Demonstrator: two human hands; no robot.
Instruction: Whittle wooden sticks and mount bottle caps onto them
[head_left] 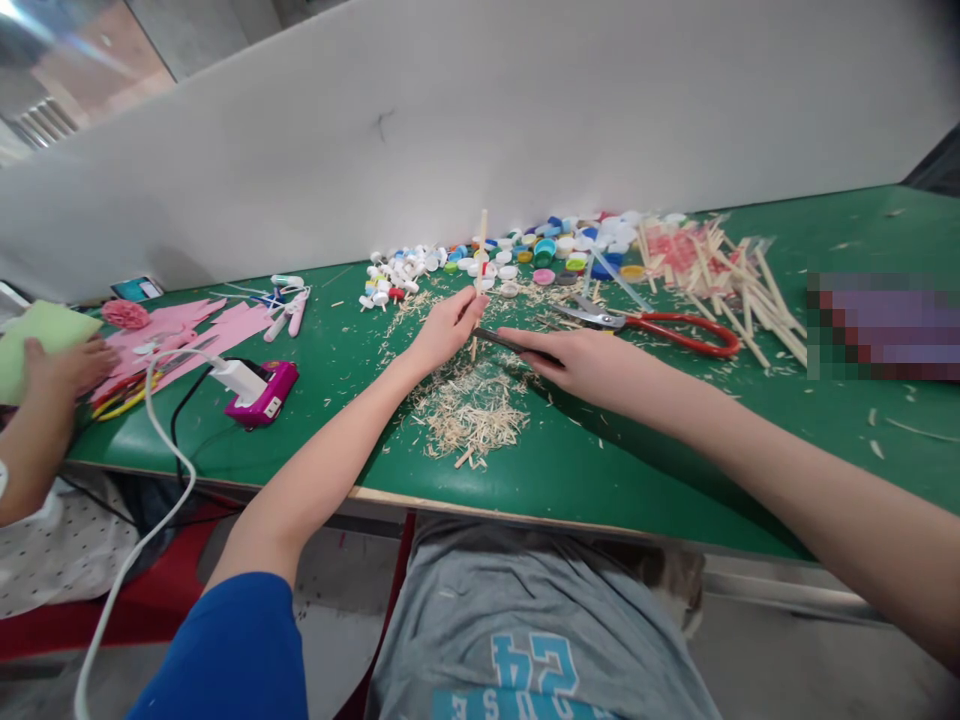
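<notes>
Left hand (pixel 448 328) closed around a wooden stick (pixel 484 240), held near upright over the middle of the green table (pixel 600 480). Upper length sticks out above the fist; a short bit shows below it. Right hand (pixel 562 358) grips a dark slim tool (pixel 501 341), its far end up against the left hand at the stick. Can't tell the tool type, or whether its edge touches wood; fingers cover it.

Pile of wood shavings (pixel 476 420) on the table, just below the hands, nearer the person. Behind the hands, along the white partition (pixel 450 130): loose bottle caps (pixel 545 250), mixed colours. Red-handled cutters (pixel 690 333) lie beyond the right forearm; heap of sticks (pixel 761 290) behind and to their right. Far left, a co-worker's hand (pixel 82 365) is beside green paper (pixel 45 340), near a magenta power block (pixel 270 395).
</notes>
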